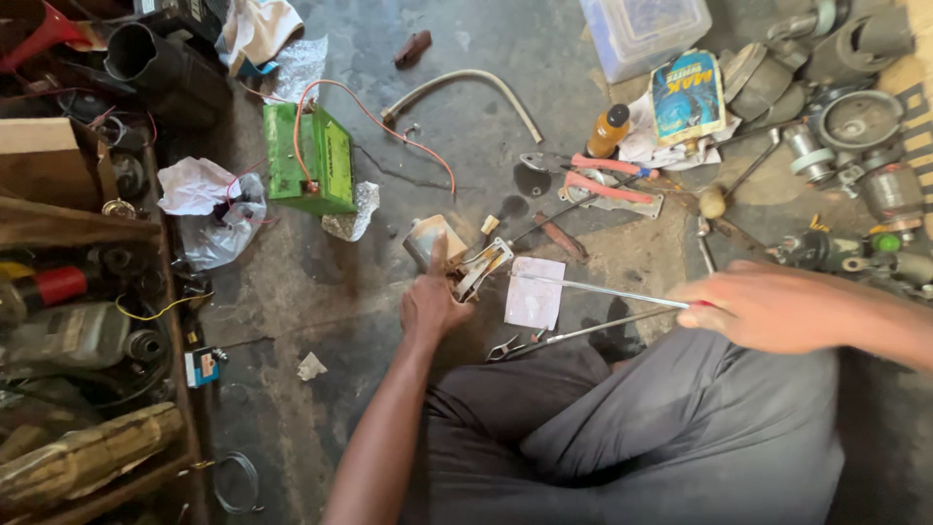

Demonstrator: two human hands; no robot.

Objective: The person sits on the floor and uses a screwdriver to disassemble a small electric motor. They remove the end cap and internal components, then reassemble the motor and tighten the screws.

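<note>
Steadying a small metal part (478,267) on the floor (321,321) while you bring a long screwdriver (593,290) to it.

Your left hand (432,301) is closed around the part, thumb raised; your right hand (768,306), blurred, is wrapped around the screwdriver handle. Judging from this, the tip could skid off towards your left thumb if you push before it seats, and the loose white paper (535,292) beneath may slide.

Even, soft daylight falls on the grey floor (321,321); shadows are faint. The right hand (768,306) shows motion blur. Wide-angle distortion bends the edges; the left corners are dim.
</note>
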